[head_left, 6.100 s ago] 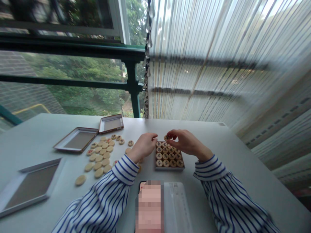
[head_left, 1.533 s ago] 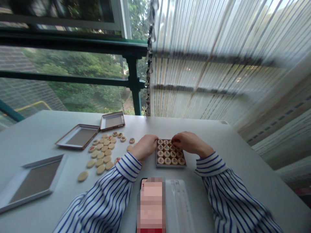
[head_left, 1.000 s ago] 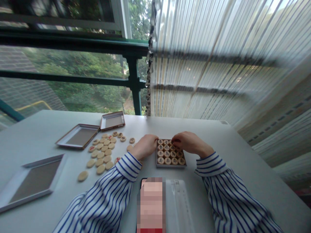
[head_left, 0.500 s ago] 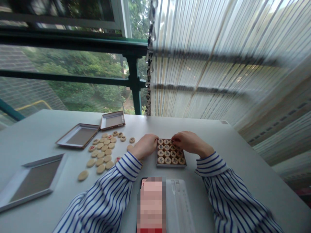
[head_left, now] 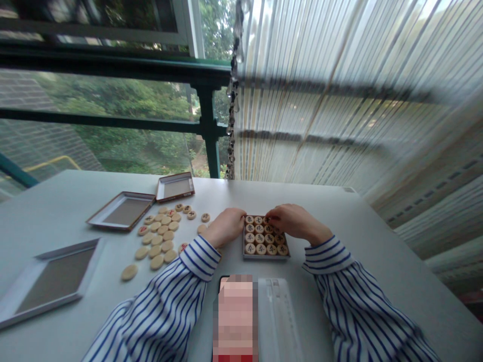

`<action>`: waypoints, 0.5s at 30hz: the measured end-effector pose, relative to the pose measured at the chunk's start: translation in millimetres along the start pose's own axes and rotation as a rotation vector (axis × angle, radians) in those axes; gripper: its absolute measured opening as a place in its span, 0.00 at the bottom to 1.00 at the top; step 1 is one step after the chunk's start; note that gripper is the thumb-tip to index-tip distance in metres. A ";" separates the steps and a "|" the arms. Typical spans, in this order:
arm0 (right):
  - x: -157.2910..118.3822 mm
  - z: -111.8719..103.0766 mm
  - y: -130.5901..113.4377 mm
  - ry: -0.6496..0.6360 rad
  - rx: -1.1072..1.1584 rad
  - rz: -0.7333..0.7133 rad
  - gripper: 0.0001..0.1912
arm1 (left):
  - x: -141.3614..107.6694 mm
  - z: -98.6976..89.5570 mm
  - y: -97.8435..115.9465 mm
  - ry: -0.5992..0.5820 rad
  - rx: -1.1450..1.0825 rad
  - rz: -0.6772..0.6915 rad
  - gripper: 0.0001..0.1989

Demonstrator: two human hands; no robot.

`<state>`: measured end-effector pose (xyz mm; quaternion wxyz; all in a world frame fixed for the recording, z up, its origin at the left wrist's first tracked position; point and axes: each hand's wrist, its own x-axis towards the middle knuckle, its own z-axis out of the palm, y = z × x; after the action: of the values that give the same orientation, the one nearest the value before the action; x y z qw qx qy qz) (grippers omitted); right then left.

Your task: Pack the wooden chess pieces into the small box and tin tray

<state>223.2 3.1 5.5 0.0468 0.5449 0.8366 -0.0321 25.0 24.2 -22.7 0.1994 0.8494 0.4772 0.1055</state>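
Observation:
A small shallow box (head_left: 266, 258) holds rows of round wooden xiangqi pieces (head_left: 260, 249) with dark characters facing up. At its far left corner, the fingers of my left hand (head_left: 227, 227) are closed on the box's edge. My right hand (head_left: 292, 220) reaches over the far right part of the box, with its fingertips closed on a piece in the back row. That hand hides the far right corner. More loose pieces (head_left: 162, 230) lie scattered left of my left hand, mostly blank side up, a few showing red or dark characters.
Two brown-edged trays (head_left: 139, 223) (head_left: 189, 195) stand at the back left, and a larger white-rimmed tray (head_left: 81, 291) lies at the left. A phone with a blurred screen (head_left: 236, 317) and a pale translucent case (head_left: 278, 319) lie in front of me on the white table (head_left: 362, 241).

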 end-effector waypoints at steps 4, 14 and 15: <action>-0.6 -0.4 -0.1 0.005 0.002 -0.002 0.15 | 0.5 0.4 -0.8 0.002 0.007 0.011 0.15; 0.3 2.0 2.1 0.022 -0.007 -0.020 0.15 | -1.2 -1.1 0.8 0.001 -0.008 0.001 0.15; 0.2 2.1 2.1 0.027 -0.005 -0.024 0.15 | -1.2 -1.2 0.8 0.003 -0.010 0.000 0.15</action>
<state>225.1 3.9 3.5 0.0362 0.5351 0.8437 -0.0232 24.5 23.0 -21.2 0.2027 0.8483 0.4769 0.1091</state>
